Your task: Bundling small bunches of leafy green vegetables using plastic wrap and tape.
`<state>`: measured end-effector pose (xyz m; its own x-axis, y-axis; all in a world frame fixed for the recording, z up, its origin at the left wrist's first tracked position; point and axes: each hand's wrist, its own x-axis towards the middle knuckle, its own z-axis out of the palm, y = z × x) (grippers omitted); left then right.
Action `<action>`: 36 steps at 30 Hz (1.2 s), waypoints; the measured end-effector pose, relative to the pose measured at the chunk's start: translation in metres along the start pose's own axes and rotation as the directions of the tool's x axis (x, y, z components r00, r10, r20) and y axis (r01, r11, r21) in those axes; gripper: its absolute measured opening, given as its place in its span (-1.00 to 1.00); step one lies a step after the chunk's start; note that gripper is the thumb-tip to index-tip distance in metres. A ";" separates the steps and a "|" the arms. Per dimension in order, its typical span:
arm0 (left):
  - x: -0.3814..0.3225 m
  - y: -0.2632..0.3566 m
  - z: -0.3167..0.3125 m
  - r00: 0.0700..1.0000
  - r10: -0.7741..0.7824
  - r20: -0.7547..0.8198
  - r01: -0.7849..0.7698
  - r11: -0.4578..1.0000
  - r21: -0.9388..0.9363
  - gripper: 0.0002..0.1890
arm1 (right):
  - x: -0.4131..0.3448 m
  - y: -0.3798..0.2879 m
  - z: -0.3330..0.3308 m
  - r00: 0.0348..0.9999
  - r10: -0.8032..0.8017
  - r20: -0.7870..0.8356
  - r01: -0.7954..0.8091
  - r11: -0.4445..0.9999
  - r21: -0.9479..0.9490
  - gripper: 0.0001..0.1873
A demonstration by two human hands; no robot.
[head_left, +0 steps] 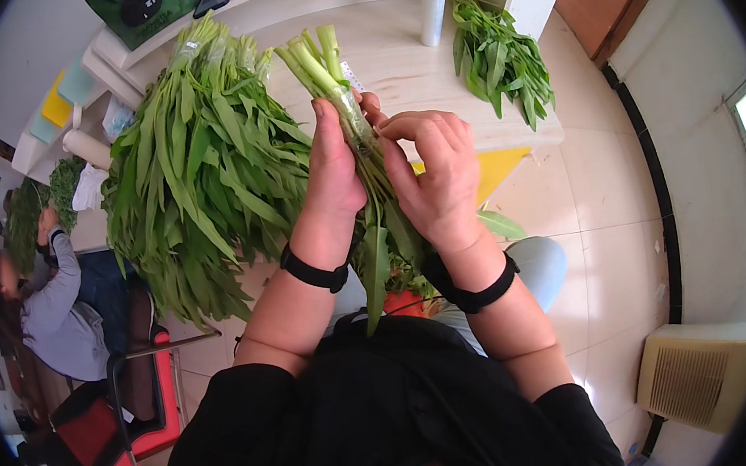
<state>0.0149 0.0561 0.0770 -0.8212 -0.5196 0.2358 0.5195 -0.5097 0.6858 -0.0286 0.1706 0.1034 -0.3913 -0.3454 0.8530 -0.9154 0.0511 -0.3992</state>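
My left hand (pixel 332 159) is wrapped around a bundle of leafy greens, which look like water spinach (pixel 316 63). Its pale cut stems point away from me, and its leaves hang down towards my lap. A band of clear plastic film or tape (pixel 356 123) encircles the stems. Thumb and forefinger of my right hand (pixel 433 160) pinch at the lower edge of that band; the exact contact is partly hidden by the fingers. To the left, a large heap of similar greens (pixel 204 155) overhangs the table edge, several of its bundles bound with clear wrap.
Loose greens (pixel 501 59) lie at the right end of the pale wooden table (pixel 388 36). An upright clear film roll (pixel 436 4) stands near them. A red container (pixel 407 302) with greens sits below, between my knees. At far left, a person (pixel 60 310) handles greens beside a red-black chair (pixel 153 402).
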 end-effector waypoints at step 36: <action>-0.004 0.008 0.002 0.991 0.039 -0.125 -0.037 0.999 0.015 -0.56 | -0.021 -0.013 0.004 0.973 -0.020 0.231 0.019 1.000 0.005 -0.55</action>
<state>0.0224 0.0556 0.0830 -0.7642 -0.6211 0.1741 0.5463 -0.4796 0.6867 -0.0084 0.1735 0.0890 -0.3407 -0.5538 0.7598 -0.9223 0.0399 -0.3845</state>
